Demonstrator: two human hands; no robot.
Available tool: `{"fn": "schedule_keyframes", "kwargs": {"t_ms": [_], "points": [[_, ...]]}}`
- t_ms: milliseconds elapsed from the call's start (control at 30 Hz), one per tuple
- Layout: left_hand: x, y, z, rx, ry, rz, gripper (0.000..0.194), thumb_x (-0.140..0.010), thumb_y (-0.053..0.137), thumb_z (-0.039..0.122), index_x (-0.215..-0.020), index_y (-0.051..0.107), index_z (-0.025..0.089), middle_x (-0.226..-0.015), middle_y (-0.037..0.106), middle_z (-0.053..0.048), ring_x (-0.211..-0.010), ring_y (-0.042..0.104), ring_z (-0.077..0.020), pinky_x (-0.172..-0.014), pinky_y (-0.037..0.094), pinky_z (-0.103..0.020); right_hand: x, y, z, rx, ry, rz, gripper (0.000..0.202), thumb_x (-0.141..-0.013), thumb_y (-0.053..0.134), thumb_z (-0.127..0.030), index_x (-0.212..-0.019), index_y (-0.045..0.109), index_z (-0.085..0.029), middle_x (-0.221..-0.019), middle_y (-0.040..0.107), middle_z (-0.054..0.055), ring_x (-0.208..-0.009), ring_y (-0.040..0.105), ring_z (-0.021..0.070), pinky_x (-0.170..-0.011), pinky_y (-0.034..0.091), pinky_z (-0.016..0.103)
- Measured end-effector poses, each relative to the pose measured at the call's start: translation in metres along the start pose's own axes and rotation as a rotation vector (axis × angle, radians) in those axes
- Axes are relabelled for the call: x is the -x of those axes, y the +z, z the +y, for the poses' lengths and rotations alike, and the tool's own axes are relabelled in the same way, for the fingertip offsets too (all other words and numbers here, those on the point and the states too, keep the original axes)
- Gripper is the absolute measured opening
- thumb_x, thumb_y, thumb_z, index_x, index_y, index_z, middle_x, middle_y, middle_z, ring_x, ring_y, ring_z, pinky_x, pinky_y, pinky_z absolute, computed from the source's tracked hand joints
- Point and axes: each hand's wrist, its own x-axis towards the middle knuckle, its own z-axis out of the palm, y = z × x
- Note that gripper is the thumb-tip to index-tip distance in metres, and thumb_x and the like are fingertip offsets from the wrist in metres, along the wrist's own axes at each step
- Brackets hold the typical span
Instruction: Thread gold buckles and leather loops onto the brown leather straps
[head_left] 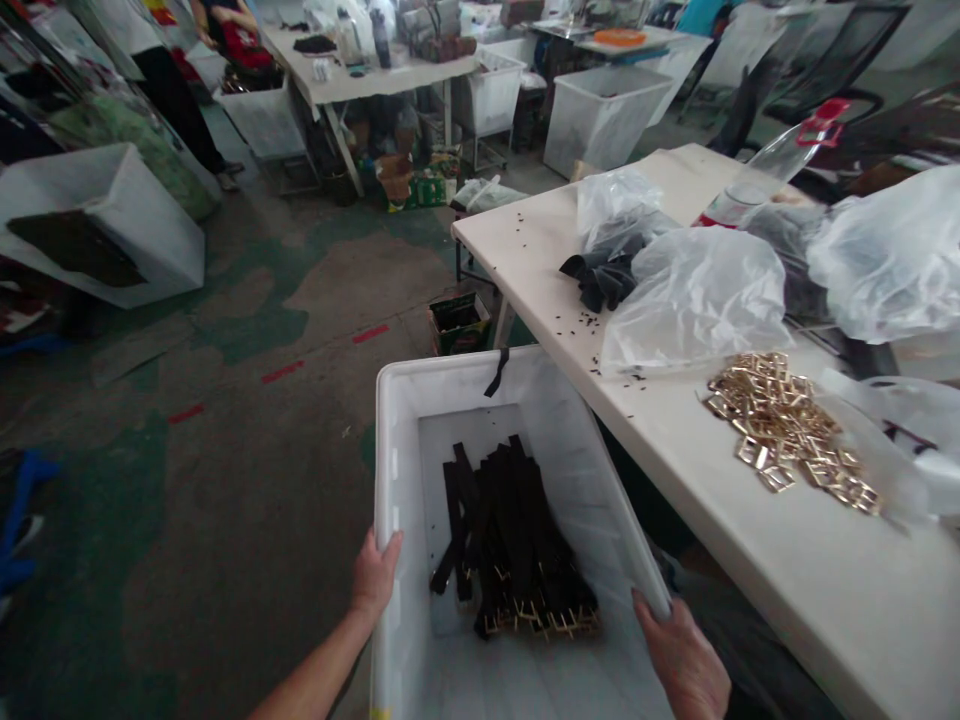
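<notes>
A white plastic bin (388,430) stands in front of me beside the table. My left hand (376,572) is closed on its left rim, thumb on the inner side. On the opposite rim my right hand (684,650) is gripping near the bin's right side. Inside lies a bundle of black straps (517,520), with gold-coloured buckles (551,622) at the ends closest to me. One short black strip (496,372) hangs over the far rim.
The white table (675,450) on the right bears a pile of gold buckles (787,425), plastic bags (697,295) and a bottle (765,175). A small box (459,322) sits on the floor beyond my bin. Another white bin (112,225) is at left; people stand farther back.
</notes>
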Motion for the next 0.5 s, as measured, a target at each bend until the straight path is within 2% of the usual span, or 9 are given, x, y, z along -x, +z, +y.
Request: {"fn": "schedule_keyframes", "kwargs": {"t_ms": [100,200,267,333,367,400,433,467,500], "points": [[0.001,-0.001,-0.006,0.028,0.037,0.0,0.055,-0.079,0.052,0.055,-0.115,0.056,0.015,-0.104,0.073,-0.016,-0.098,0.071,-0.0336,-0.089,0.055,-0.046,-0.003,0.004,0.005,0.026,-0.024,0.034,0.048,-0.092,0.036,-0.066,-0.093,0.062,-0.026,-0.09,0.075,0.011,-0.077,0.074,0.0303,-0.065,0.055,0.04],[-0.002,-0.009,0.005,0.017,0.277,0.146,0.061,-0.08,0.059,0.046,-0.13,0.05,0.013,-0.132,0.061,-0.02,-0.125,0.058,-0.0358,-0.106,0.045,-0.054,-0.004,0.007,0.01,0.105,-0.21,0.061,0.03,-0.087,0.051,-0.049,-0.101,0.068,-0.028,-0.089,0.073,0.009,-0.071,0.072,0.0262,-0.065,0.054,0.037],[-0.012,-0.013,0.033,0.029,0.517,0.176,0.057,-0.082,0.062,0.038,-0.134,0.051,0.017,-0.145,0.052,-0.018,-0.138,0.046,-0.0338,-0.116,0.035,-0.055,-0.004,0.01,0.013,0.165,-0.325,0.079,0.03,-0.082,0.057,-0.039,-0.108,0.069,-0.029,-0.091,0.072,0.009,-0.07,0.07,0.0246,-0.069,0.054,0.037],[-0.029,-0.008,0.079,0.125,0.674,0.035,0.046,-0.085,0.064,0.032,-0.13,0.058,0.023,-0.144,0.055,-0.012,-0.137,0.047,-0.0297,-0.118,0.033,-0.052,-0.006,0.012,0.015,0.198,-0.358,0.093,0.034,-0.08,0.058,-0.036,-0.112,0.069,-0.03,-0.092,0.07,0.009,-0.074,0.07,0.025,-0.073,0.055,0.037],[-0.041,0.0,0.107,0.214,0.668,-0.083,0.039,-0.086,0.062,0.031,-0.125,0.062,0.025,-0.138,0.059,-0.01,-0.131,0.053,-0.0279,-0.116,0.036,-0.05,-0.006,0.013,0.016,0.201,-0.354,0.095,0.035,-0.08,0.058,-0.035,-0.112,0.069,-0.03,-0.091,0.07,0.009,-0.077,0.071,0.0257,-0.074,0.055,0.038],[-0.056,0.013,0.136,0.324,0.588,-0.212,0.033,-0.087,0.061,0.031,-0.119,0.065,0.024,-0.129,0.065,-0.01,-0.123,0.058,-0.0267,-0.112,0.041,-0.048,-0.007,0.013,0.016,0.199,-0.349,0.093,0.035,-0.079,0.058,-0.035,-0.112,0.07,-0.031,-0.091,0.07,0.008,-0.08,0.071,0.0265,-0.077,0.055,0.038],[-0.071,0.03,0.164,0.446,0.426,-0.322,0.031,-0.085,0.064,0.031,-0.115,0.067,0.023,-0.122,0.067,-0.01,-0.114,0.063,-0.0262,-0.106,0.046,-0.046,-0.008,0.014,0.016,0.19,-0.35,0.087,0.036,-0.078,0.058,-0.036,-0.111,0.07,-0.031,-0.091,0.069,0.008,-0.084,0.071,0.0274,-0.079,0.055,0.039],[-0.088,0.051,0.191,0.568,0.215,-0.381,0.037,-0.079,0.071,0.027,-0.115,0.066,0.022,-0.119,0.068,-0.01,-0.108,0.065,-0.0262,-0.102,0.049,-0.045,-0.008,0.014,0.016,0.178,-0.351,0.082,0.035,-0.076,0.059,-0.037,-0.109,0.071,-0.032,-0.09,0.07,0.008,-0.088,0.071,0.0284,-0.082,0.055,0.04],[-0.104,0.074,0.215,0.601,0.141,-0.388,0.046,-0.074,0.076,0.023,-0.119,0.064,0.021,-0.125,0.065,-0.011,-0.108,0.064,-0.0257,-0.099,0.05,-0.042,-0.009,0.013,0.016,0.162,-0.349,0.077,0.035,-0.075,0.06,-0.037,-0.107,0.072,-0.033,-0.091,0.07,0.008,-0.092,0.07,0.0295,-0.084,0.055,0.041]]}}
